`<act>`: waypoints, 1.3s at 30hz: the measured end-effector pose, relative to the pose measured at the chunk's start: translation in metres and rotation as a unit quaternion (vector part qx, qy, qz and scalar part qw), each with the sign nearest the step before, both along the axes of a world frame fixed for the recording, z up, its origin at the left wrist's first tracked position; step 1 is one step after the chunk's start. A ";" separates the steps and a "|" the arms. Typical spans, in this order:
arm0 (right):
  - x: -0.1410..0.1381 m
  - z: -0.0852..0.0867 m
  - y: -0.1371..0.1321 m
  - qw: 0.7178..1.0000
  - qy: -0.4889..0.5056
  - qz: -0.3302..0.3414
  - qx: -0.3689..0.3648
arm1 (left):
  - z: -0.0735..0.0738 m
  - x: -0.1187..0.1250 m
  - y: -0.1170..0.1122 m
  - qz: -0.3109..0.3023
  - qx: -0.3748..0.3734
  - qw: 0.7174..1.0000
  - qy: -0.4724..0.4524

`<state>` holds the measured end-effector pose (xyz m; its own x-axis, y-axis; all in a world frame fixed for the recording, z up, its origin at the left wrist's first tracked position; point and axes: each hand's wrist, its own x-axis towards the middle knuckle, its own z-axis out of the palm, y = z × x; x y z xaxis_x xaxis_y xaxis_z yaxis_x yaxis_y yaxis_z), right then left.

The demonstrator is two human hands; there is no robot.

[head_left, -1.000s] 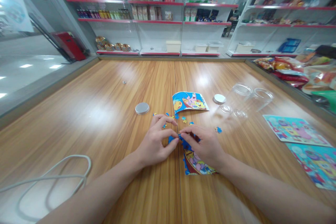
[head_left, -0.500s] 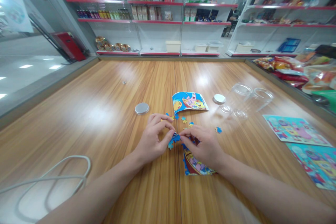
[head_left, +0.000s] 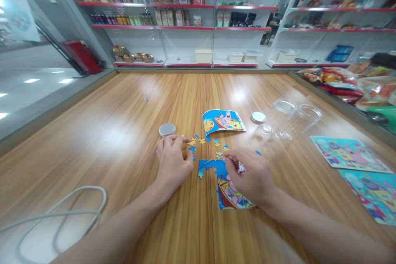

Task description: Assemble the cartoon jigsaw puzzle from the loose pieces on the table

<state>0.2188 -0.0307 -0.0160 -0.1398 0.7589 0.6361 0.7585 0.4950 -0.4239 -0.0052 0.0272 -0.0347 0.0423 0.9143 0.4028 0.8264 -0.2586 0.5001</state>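
A partly built cartoon jigsaw (head_left: 221, 181) lies on the wooden table (head_left: 123, 132) in front of me. My right hand (head_left: 250, 175) rests over its right side, thumb and fingers pinched on a small puzzle piece (head_left: 240, 168). My left hand (head_left: 173, 159) sits to the left of the jigsaw, fingers curled, its forefinger reaching to the loose yellow and blue pieces (head_left: 201, 142) scattered just beyond. A printed reference picture (head_left: 223, 120) lies farther back.
A metal lid (head_left: 167, 129) lies back left, a second lid (head_left: 258, 116) and two clear jars (head_left: 287, 117) on their sides back right. Two finished puzzles (head_left: 349, 154) lie at the right. A white cable (head_left: 62, 214) loops at the left. Store shelves stand behind.
My hands have parted: the left moved up and left to the loose pieces, the right drew back over the jigsaw. The blue section they held together now lies joined on the table.
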 end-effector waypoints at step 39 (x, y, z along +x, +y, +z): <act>0.040 -0.007 0.030 0.979 -0.069 -0.067 -0.180 | 0.011 0.001 -0.007 -0.333 0.063 0.938 -0.079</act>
